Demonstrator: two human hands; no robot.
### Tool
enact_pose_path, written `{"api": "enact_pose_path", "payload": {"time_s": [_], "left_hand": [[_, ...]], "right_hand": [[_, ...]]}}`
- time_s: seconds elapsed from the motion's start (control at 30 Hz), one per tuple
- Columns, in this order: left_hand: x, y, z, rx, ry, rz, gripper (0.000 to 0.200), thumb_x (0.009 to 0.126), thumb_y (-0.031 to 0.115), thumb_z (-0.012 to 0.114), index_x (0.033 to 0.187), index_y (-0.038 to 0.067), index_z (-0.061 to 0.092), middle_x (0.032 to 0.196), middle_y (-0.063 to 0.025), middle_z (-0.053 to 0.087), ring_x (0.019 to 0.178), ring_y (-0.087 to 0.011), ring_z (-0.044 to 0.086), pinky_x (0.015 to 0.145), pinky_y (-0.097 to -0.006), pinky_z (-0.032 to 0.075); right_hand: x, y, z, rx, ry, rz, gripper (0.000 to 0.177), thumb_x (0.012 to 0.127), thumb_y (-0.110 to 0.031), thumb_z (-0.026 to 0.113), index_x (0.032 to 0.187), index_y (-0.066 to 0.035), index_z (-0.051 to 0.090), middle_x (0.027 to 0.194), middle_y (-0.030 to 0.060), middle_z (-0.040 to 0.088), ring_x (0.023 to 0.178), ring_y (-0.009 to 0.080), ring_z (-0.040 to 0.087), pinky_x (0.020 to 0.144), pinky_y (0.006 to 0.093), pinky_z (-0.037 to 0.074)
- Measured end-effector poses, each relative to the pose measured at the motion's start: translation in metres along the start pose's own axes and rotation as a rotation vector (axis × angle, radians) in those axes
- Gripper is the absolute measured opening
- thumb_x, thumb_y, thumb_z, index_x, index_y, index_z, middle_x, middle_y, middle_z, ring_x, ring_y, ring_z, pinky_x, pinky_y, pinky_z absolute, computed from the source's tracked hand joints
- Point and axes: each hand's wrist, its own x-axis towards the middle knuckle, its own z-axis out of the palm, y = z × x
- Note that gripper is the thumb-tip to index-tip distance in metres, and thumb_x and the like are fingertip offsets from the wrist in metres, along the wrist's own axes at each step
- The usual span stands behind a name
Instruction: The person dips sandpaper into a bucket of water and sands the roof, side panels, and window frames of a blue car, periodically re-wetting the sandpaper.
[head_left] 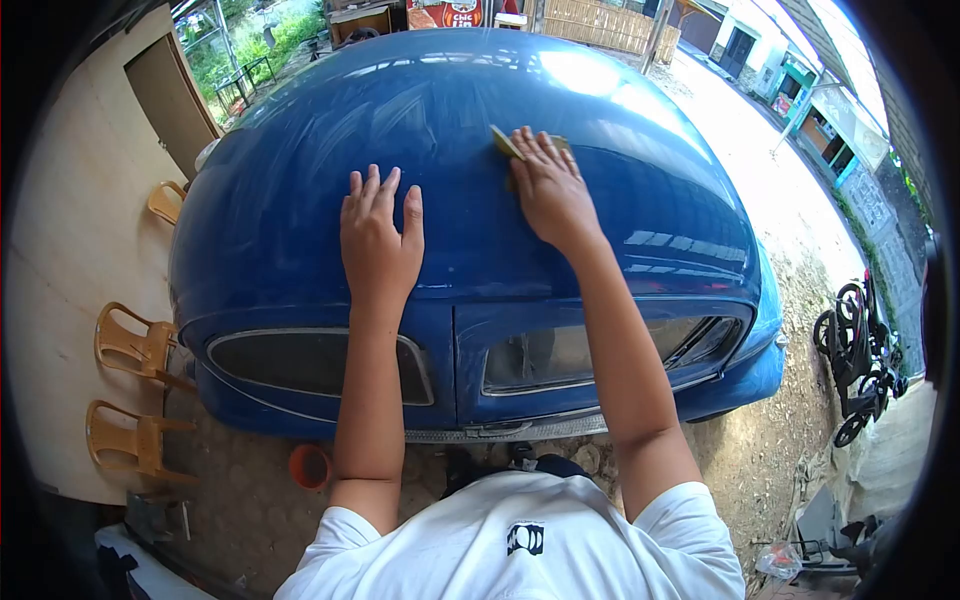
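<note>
A blue car with a rounded roof fills the middle of the head view. My left hand lies on the roof left of centre, its fingers apart and nothing in it. Farther up and to the right, my right hand presses a yellowish-green cloth or pad against the roof; its edges show on both sides of my fingers. Whitish streaks mark the paint beyond my hands. Below them are the car's side windows.
Orange plastic chairs stand along the pale wall at the left. A reddish bucket is on the ground near the car's lower side. Motorcycles are parked at the right, and a post rises beyond the car.
</note>
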Motion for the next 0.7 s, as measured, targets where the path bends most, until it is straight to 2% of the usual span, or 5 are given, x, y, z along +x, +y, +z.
{"api": "enact_pose_path", "payload": {"time_s": [0.13,0.3,0.37,0.57,0.7], "left_hand": [[-0.006,-0.048,-0.001,0.266,0.104,-0.040,0.062,0.115,0.047,0.041,0.156,0.002,0.053,0.167,-0.0214,0.044,0.160,-0.0374,0.032,0.132,-0.0514,0.023],[-0.011,-0.064,0.000,0.092,0.125,-0.044,0.054,0.117,0.033,0.034,0.155,-0.001,0.053,0.165,-0.0218,0.046,0.160,-0.0361,0.033,0.132,-0.0515,0.022],[-0.009,-0.062,-0.001,0.074,0.132,-0.054,0.054,0.117,0.033,0.034,0.156,-0.001,0.052,0.166,-0.0212,0.046,0.160,-0.0358,0.033,0.132,-0.0510,0.022],[-0.010,-0.063,0.003,0.136,0.122,-0.057,0.054,0.118,0.033,0.031,0.158,0.002,0.049,0.168,-0.0195,0.043,0.161,-0.0353,0.031,0.133,-0.0513,0.021],[-0.008,-0.063,-0.001,0.098,0.108,-0.067,0.054,0.118,0.033,0.031,0.159,0.002,0.049,0.169,-0.0188,0.042,0.161,-0.0349,0.030,0.133,-0.0507,0.020]], "right_hand": [[0.021,-0.007,0.007,-0.095,0.043,0.297,0.058,0.116,-0.039,0.028,0.165,-0.013,0.042,0.173,0.0054,0.038,0.164,0.0282,0.025,0.134,0.0461,0.018],[0.003,-0.127,0.053,0.066,0.021,-0.241,0.053,0.115,-0.036,0.040,0.161,-0.012,0.049,0.168,0.0066,0.047,0.160,0.0306,0.035,0.132,0.0472,0.023],[0.003,-0.115,0.036,0.102,-0.049,-0.299,0.052,0.115,-0.034,0.040,0.161,-0.013,0.049,0.168,0.0061,0.047,0.160,0.0290,0.035,0.132,0.0465,0.023],[0.031,-0.036,0.028,-0.163,0.095,0.241,0.057,0.116,-0.038,0.031,0.164,-0.011,0.045,0.171,0.0067,0.042,0.161,0.0313,0.031,0.132,0.0476,0.020],[0.007,-0.126,0.046,0.002,0.007,-0.192,0.053,0.114,-0.034,0.041,0.161,-0.010,0.048,0.168,0.0094,0.046,0.160,0.0330,0.035,0.130,0.0476,0.025]]}}
